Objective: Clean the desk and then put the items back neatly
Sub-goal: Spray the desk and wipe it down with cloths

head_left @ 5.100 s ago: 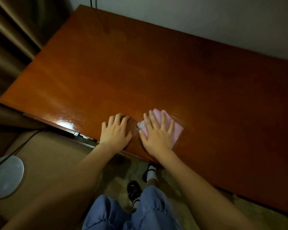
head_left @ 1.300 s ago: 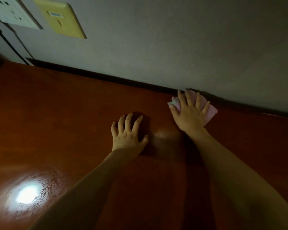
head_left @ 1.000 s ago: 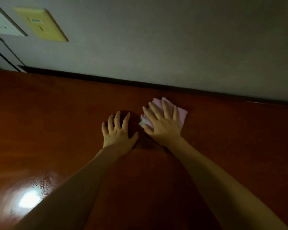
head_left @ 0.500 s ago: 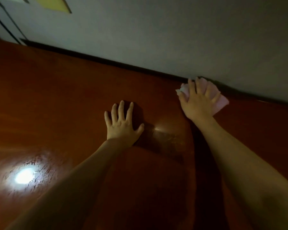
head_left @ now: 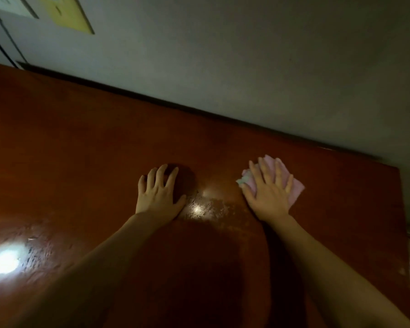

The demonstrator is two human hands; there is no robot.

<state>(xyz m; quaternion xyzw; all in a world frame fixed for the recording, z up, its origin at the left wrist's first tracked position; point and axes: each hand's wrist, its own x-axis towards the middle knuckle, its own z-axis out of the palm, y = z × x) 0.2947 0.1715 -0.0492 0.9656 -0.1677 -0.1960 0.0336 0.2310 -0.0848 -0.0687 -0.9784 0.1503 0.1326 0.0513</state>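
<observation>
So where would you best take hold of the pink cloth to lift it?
Probably at the pink cloth corner sticking out right of the right hand, pinched from the right: it lies flat on the desk, the rest pressed under straight fingers.

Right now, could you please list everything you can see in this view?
desk: one, reddish-brown wood, glossy, fills the lower frame against the wall.
cloth: one, pink, flat on the desk under the right hand.
wall: one, pale grey, behind the desk.
plate: one, yellow, on the wall at top left.
cable: one, black, down the wall at far left.
left hand: flat on the desk, fingers spread.
right hand: pressing the cloth, fingers straight.
</observation>
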